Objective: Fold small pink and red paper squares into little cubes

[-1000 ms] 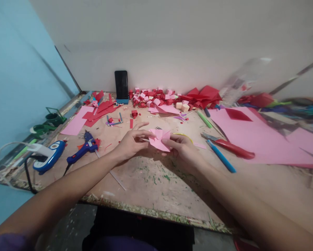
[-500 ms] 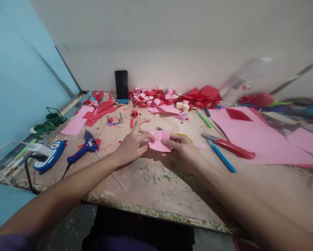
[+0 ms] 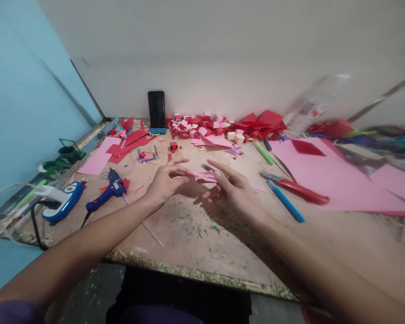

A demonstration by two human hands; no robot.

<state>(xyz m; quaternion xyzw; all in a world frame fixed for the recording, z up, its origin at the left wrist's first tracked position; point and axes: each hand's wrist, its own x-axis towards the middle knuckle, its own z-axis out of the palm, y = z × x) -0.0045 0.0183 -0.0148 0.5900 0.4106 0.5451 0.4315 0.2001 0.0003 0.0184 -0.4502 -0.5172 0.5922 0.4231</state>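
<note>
A small creased piece of pink paper (image 3: pixel 205 176) is held above the table between both hands, seen nearly edge-on. My left hand (image 3: pixel 166 182) pinches its left end between thumb and fingers. On the right end, the thumb and fingers of my right hand (image 3: pixel 235 186) are closed, with the lower fingers hanging loose beneath. Just behind the paper lies a fork-like metal tip (image 3: pixel 206 167), partly covered by the right hand. Green specks (image 3: pixel 202 229) are scattered on the wood below.
At the back, a pile of red and pink paper cubes (image 3: pixel 198 128) sits beside a phone (image 3: pixel 156 110) on a stand. A blue glue gun (image 3: pixel 109 189) lies left. To the right are red-handled scissors (image 3: pixel 303 191), a blue stick (image 3: pixel 286 201) and pink sheets (image 3: pixel 351 180).
The pink paper has tipped from facing me to nearly edge-on. My left hand has shifted slightly left, and the right hand's fingers have opened out around the paper.
</note>
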